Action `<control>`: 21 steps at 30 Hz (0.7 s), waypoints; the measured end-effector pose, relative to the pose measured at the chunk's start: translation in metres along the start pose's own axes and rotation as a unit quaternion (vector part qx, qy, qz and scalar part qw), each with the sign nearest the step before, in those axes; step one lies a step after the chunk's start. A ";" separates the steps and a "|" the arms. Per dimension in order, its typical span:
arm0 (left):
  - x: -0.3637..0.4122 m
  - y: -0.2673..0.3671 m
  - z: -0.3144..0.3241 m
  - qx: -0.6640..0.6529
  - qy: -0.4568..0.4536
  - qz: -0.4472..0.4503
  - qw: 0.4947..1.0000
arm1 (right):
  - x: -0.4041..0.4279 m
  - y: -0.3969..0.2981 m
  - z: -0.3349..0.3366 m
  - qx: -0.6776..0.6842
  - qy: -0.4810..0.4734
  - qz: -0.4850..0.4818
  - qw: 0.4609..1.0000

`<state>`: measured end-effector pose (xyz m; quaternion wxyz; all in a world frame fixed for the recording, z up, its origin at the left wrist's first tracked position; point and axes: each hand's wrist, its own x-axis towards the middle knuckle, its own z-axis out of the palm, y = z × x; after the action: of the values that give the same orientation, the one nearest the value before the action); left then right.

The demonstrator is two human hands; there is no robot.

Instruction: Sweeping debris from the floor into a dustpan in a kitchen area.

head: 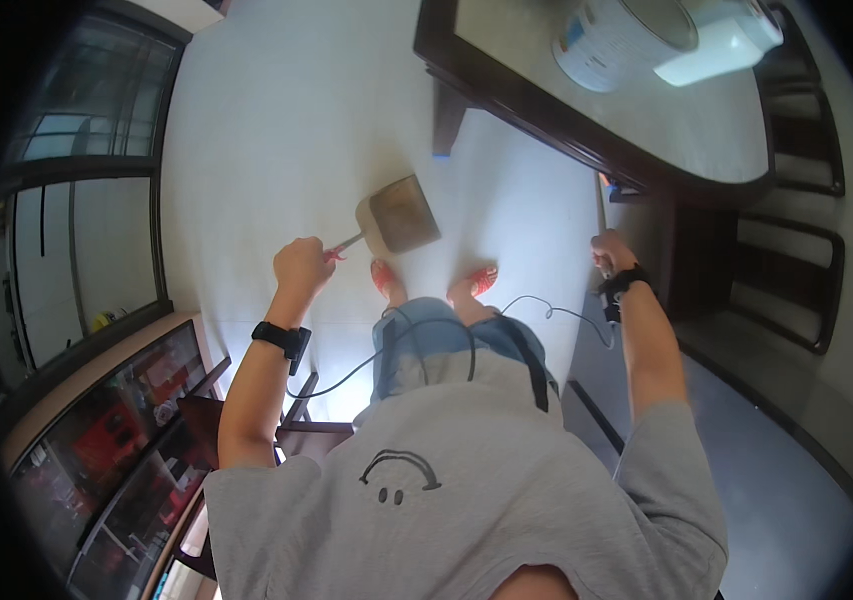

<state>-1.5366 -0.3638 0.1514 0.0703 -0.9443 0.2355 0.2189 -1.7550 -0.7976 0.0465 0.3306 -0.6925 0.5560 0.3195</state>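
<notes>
My left hand (305, 266) is closed around the thin handle of a dustpan (400, 216). The handle shows something red beside my fingers. The pan is beige with a brownish inside, and is just beyond my feet, over the pale floor. On the other side, my right hand (612, 251) grips a slender stick (600, 202), close to the table's edge. Its far end is hidden beneath the tabletop, so I cannot tell what it carries.
A dark wooden table (531, 131) with a pale top stands ahead to the right, bearing a large tub (614, 45) and a white container (719, 52). Dark chairs (786, 270) line its right side. A glass-fronted cabinet (119, 420) is at left. Thin cables (558, 309) hang near my legs.
</notes>
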 end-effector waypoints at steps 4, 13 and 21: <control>0.011 0.003 -0.012 -0.029 0.033 0.010 0.999 | 0.055 0.046 0.048 -0.086 -0.022 -0.652 0.753; 0.004 -0.032 0.007 -0.076 0.037 0.013 0.996 | -0.191 -0.032 0.130 -0.057 -0.310 -0.119 0.942; -0.037 -0.137 0.019 -0.088 0.021 -0.045 0.995 | -0.274 -0.050 0.117 0.026 -0.272 -0.059 0.960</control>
<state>-1.5078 -0.2242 0.1551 -0.0077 -0.9610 0.1737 0.2153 -1.7633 -0.5416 0.2060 0.5058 -0.6018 0.4114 0.4613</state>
